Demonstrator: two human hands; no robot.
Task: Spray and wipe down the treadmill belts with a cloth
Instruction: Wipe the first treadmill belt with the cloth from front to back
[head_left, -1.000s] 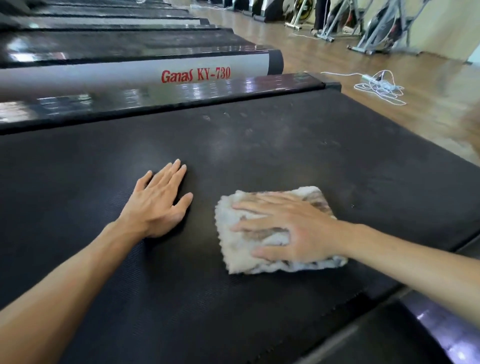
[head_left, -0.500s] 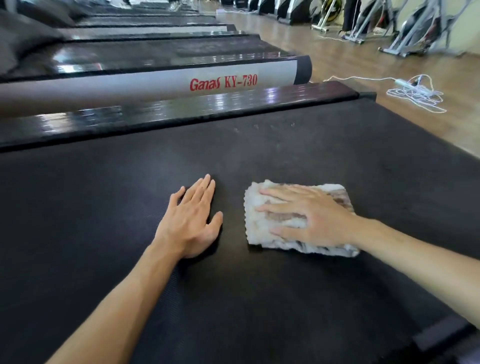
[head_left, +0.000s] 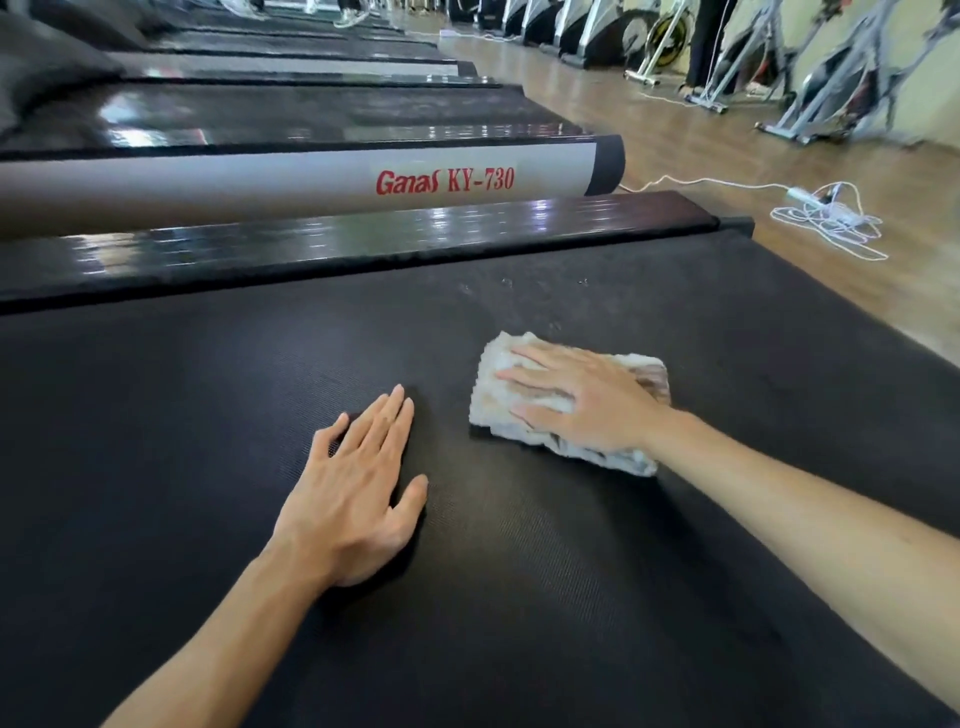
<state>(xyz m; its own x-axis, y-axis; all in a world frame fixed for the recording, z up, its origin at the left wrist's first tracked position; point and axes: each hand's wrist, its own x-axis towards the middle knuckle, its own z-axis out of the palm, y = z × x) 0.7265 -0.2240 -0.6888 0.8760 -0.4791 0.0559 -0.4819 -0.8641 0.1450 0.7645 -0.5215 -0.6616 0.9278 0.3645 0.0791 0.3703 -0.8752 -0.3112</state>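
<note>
Black textured belt (head_left: 519, 597) fills the view, with a glossy side rail (head_left: 363, 244) at 12 o'clock and a white cable (head_left: 826, 218) coiled on the wood floor (head_left: 779, 156) at 2 o'clock. A folded pale cloth (head_left: 493, 384) is pressed flat on the belt under the right hand (head_left: 582, 402), fingers spread. At the cloth's 8 o'clock, just beside it, the left hand (head_left: 353, 493) is laid flat and empty, fingers close together.

Matt, finely ribbed black belt (head_left: 519, 571); fluffy pale cloth (head_left: 519, 364); glossy dark side rail (head_left: 363, 244); shiny wood floor (head_left: 727, 150)
</note>
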